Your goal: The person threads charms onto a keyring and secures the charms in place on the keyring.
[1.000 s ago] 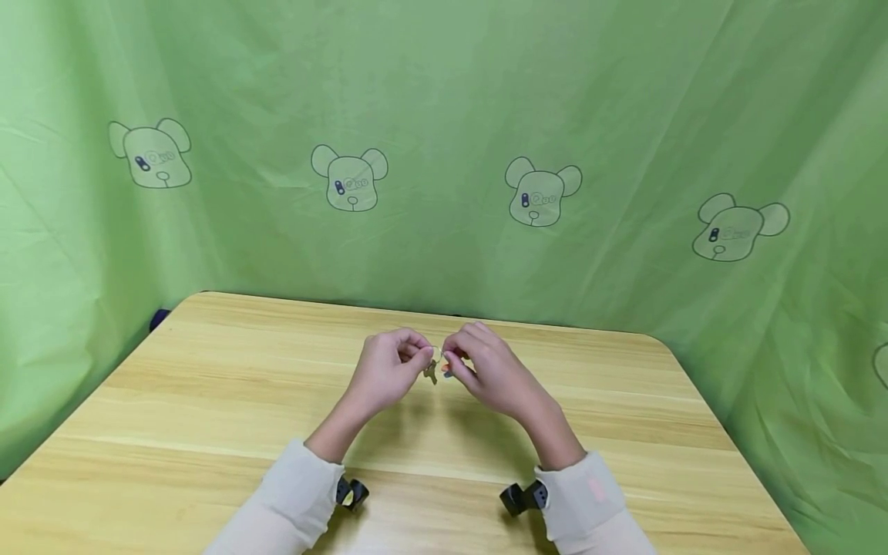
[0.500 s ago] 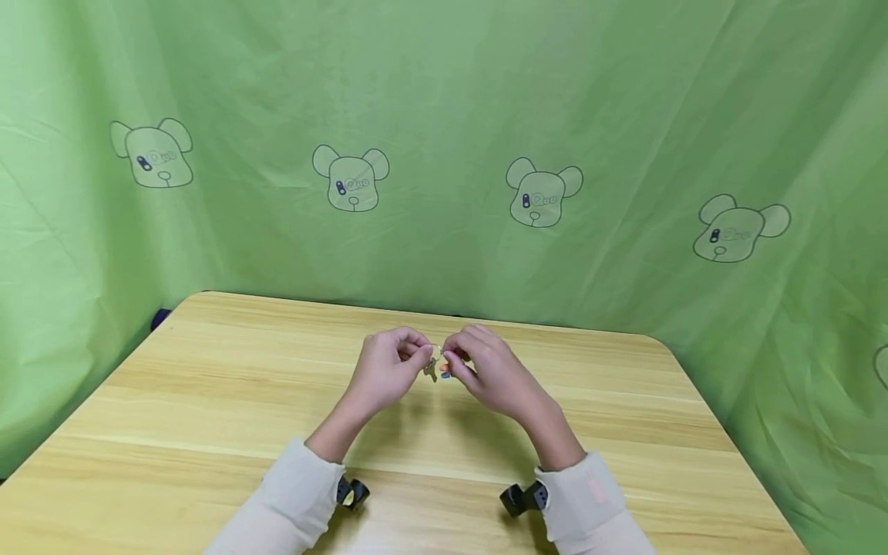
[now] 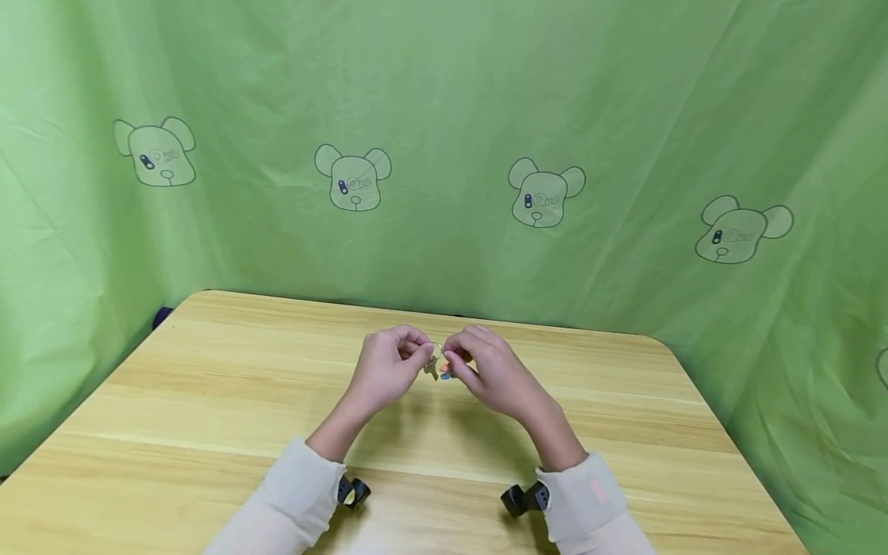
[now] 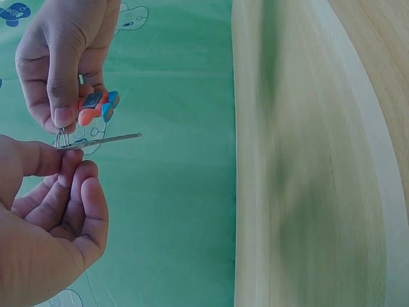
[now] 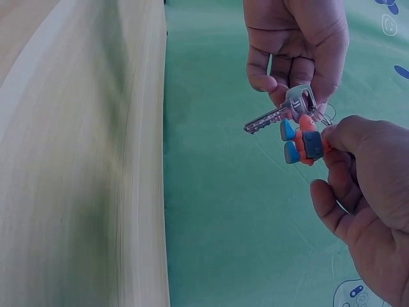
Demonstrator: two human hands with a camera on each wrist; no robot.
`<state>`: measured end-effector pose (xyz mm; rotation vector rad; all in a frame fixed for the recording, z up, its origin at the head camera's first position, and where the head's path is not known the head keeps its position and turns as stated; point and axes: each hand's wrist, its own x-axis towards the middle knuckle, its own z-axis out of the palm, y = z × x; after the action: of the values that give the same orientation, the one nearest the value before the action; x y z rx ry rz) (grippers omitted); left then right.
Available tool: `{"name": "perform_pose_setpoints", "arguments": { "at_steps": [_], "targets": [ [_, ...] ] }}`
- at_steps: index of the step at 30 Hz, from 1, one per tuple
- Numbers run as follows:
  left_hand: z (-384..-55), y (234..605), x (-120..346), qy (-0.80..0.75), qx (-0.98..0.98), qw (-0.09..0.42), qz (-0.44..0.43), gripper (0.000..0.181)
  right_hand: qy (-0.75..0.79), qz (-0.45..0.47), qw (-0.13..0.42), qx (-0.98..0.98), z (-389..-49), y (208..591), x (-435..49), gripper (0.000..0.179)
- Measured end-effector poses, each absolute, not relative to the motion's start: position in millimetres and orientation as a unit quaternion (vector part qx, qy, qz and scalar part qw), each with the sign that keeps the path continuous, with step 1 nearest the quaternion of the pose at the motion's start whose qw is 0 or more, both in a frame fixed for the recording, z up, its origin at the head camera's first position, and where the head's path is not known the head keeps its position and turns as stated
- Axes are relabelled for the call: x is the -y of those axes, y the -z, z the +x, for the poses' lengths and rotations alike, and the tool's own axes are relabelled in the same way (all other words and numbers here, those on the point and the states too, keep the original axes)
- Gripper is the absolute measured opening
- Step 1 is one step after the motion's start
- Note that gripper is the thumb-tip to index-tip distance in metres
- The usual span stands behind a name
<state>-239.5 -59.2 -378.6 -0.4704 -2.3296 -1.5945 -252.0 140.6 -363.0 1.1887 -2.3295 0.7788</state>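
Note:
Above the table, both hands meet at a thin metal key ring (image 3: 436, 351). My left hand (image 3: 391, 366) pinches the ring's left side between thumb and index finger. A metal key (image 5: 271, 118) with a notched blade hangs from the ring by those fingertips. My right hand (image 3: 489, 370) pinches the ring's right side, where a small charm figurine (image 5: 309, 142) is attached. The figurine is orange with blue feet and a grey middle, and it dangles beside the right thumb. In the left wrist view the key (image 4: 102, 141) appears edge-on. Fingertips hide part of the ring.
Under the hands is a light wood-grain table (image 3: 229, 370) with rounded far corners. A green curtain (image 3: 444, 92) printed with bear heads surrounds its back and sides. Black wrist cameras (image 3: 354, 493) sit at both sleeve cuffs. Something dark (image 3: 161, 317) shows past the far left corner.
The hands stay almost in place. The key has swung slightly, and the figurine's blue feet show a little more below the right thumb. The head view has shifted slightly.

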Motion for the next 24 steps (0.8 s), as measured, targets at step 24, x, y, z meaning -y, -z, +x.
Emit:
{"name": "perform_pose_setpoints", "arguments": {
  "at_steps": [24],
  "targets": [
    [-240.2, 380.3, 59.0, 0.555, 0.807, 0.141, -0.143, 0.004, -0.288, 0.42, 0.181, 0.841, -250.2, 362.4, -139.9, 0.004]
  ]
}}
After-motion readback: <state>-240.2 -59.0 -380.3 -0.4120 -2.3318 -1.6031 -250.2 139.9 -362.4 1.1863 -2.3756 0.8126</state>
